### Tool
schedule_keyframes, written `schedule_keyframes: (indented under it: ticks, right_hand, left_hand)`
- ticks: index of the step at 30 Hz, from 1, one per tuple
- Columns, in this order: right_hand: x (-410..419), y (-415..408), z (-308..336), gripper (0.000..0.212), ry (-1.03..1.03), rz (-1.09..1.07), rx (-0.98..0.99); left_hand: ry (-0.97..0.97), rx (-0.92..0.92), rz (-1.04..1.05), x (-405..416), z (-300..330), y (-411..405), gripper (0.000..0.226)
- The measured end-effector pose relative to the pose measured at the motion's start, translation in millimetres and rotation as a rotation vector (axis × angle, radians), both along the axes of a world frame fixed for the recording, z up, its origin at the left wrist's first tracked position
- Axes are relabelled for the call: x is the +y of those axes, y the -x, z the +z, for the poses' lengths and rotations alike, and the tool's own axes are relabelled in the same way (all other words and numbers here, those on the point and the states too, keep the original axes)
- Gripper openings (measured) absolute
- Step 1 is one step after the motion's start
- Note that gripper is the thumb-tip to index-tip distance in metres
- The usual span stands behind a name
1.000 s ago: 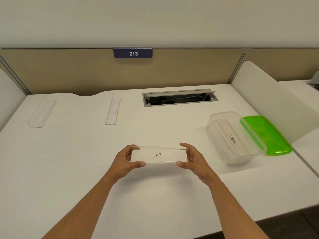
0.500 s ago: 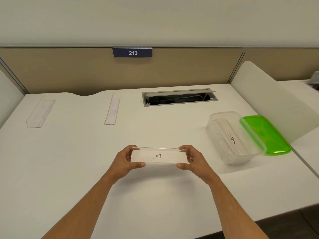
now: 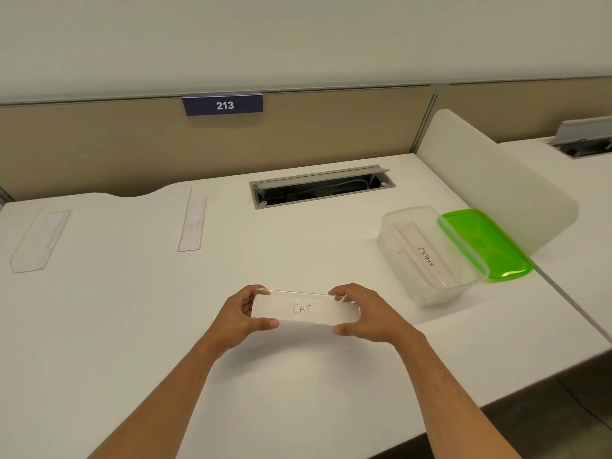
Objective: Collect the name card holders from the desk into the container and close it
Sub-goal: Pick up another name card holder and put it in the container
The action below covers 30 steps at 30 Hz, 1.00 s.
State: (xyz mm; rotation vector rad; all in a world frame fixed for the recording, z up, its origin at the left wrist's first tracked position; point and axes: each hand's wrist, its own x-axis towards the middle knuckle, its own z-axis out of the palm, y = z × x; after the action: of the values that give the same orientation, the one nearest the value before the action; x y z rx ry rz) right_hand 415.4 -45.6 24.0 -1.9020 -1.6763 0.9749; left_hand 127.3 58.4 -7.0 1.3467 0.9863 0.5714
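The left hand (image 3: 239, 315) and the right hand (image 3: 366, 314) are each gripping one end of a clear name card holder (image 3: 304, 309) reading "CAT", fingers curled over its top edge and thumbs under it, holding it just above the white counter (image 3: 132, 309) near the front edge. The open clear container (image 3: 430, 253) is sitting toward the counter's right edge with a holder marked "OSTRICH" (image 3: 425, 256) inside, the green lid (image 3: 486, 243) lying just beside it. Two more holders (image 3: 39, 238) (image 3: 192, 225) are lying flat toward the back left.
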Motion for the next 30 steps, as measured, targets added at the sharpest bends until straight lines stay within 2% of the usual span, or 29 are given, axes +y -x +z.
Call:
schedule_keyframes:
  ticks: [8, 12, 14, 20, 23, 30]
  right_hand:
    - [-18.1, -16.4, 2.6, 0.066, -0.053, -0.126, -0.053]
    - [-27.6, -26.0, 3.9, 0.063, -0.106, -0.189, -0.06]
    - [-31.0, -29.9, 4.8, 0.061, -0.133, -0.225, -0.051]
    - [-36.0, -40.8, 11.2, 0.061, -0.26, -0.403, -0.007]
    - [-35.4, -48.2, 14.8, 0.062, -0.358, -0.515, -0.022]
    - [-28.6, -72.6, 25.8, 0.067, -0.512, -0.818, -0.219]
  left_hand:
    - [-0.067, 0.001, -0.08, 5.0, -3.6, -30.5, 0.067]
    - [-0.149, 0.062, -0.132, 5.1, -8.8, -47.5, 0.077]
    - [-0.204, 0.099, -0.128, 5.2, -11.6, -55.1, 0.073]
    - [-0.335, 0.4, -0.076, 2.3, -40.6, -72.5, 0.068]
    - [-0.473, 0.527, -0.168, -0.6, -53.5, -78.6, 0.065]
    - [-0.801, 0.791, -0.264, -11.9, -72.9, -74.9, 0.072]
